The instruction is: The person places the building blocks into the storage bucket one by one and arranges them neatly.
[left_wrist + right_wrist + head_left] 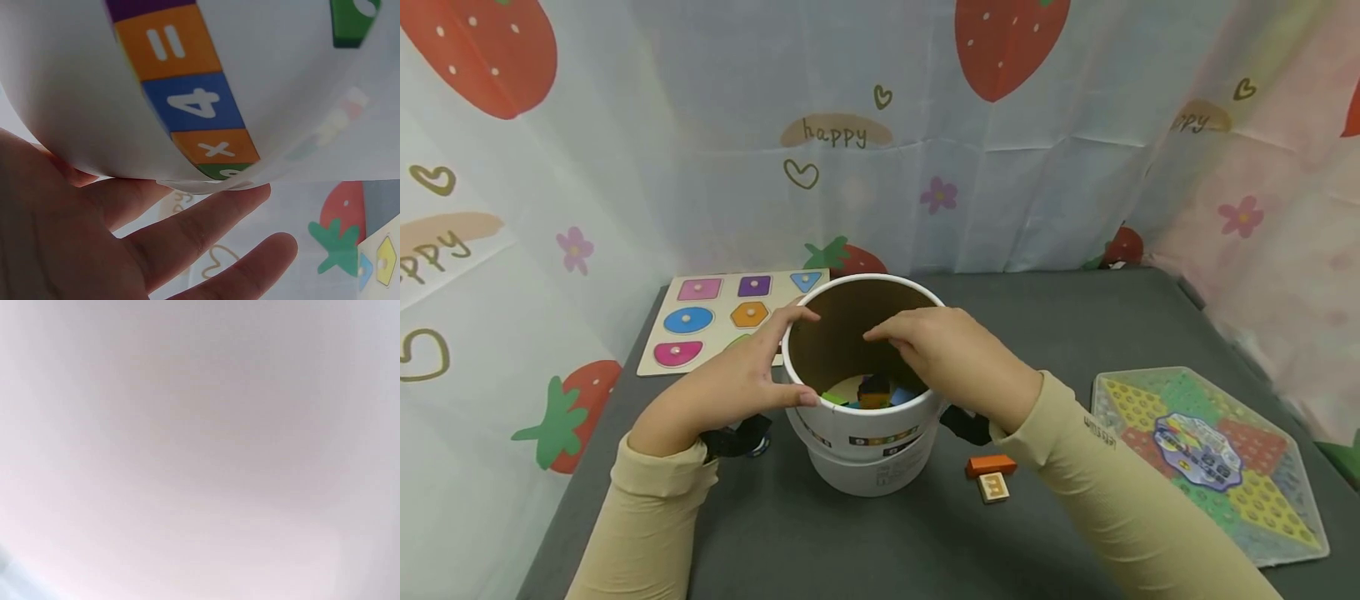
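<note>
A white bucket [870, 442] printed with coloured number tiles stands upright, its mouth facing up. My left hand [722, 375] is at its left rim, thumb over the front edge and fingers over the far edge. Spread, fairly straight fingers [200, 231] lie along the bucket's printed wall [81, 94] in the left wrist view. Over the mouth, my right hand [958, 354] reaches in from the right rim, its index finger pointing left with nothing seen at the tip; its thumb is hidden. Several coloured blocks [874, 396] lie on the bucket's floor. The right wrist view shows only a blurred pale surface.
An orange block [991, 465] and a square wooden tile [993, 487] lie right of the bucket on the dark table [1037, 550]. Behind it on the left is a knobbed shape-puzzle board [658, 342]. A hexagonal game board [1262, 500] lies at the right, and a strawberry-print curtain [700, 200] hangs behind.
</note>
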`<action>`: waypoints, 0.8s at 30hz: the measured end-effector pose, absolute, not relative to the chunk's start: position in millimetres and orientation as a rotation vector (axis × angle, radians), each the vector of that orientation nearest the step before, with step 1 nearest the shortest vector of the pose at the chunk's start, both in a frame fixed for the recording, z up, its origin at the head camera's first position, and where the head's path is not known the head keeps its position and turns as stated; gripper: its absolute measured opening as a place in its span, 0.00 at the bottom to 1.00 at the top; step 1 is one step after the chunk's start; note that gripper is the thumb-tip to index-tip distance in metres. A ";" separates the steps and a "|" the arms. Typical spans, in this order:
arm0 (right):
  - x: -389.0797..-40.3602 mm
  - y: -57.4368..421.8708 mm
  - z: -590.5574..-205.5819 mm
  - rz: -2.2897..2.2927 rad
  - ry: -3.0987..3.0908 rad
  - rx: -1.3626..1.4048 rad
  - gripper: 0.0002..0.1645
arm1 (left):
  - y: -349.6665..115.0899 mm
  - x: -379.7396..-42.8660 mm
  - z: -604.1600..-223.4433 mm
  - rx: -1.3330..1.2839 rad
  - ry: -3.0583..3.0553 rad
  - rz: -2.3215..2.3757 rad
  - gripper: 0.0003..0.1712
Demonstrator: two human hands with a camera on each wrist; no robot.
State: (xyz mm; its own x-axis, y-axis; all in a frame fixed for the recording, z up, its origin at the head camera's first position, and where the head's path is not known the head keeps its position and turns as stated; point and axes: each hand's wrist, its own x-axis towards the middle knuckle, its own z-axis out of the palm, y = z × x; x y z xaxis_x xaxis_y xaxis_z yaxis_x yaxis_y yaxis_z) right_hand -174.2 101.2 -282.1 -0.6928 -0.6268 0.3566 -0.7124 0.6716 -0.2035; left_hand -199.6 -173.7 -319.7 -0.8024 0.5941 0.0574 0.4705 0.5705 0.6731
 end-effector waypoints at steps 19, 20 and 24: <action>-138.9 202.4 -382.1 0.703 -2.818 0.458 0.14 | -174.1 -198.9 -317.3 0.887 2.603 1.068 0.51; -136.2 204.8 -389.6 0.680 -2.920 0.490 0.14 | -174.4 -199.0 -317.5 0.884 2.600 1.069 0.51; -127.5 206.0 -418.7 0.597 -3.111 0.541 0.17 | -175.2 -198.9 -318.1 0.882 2.600 1.071 0.51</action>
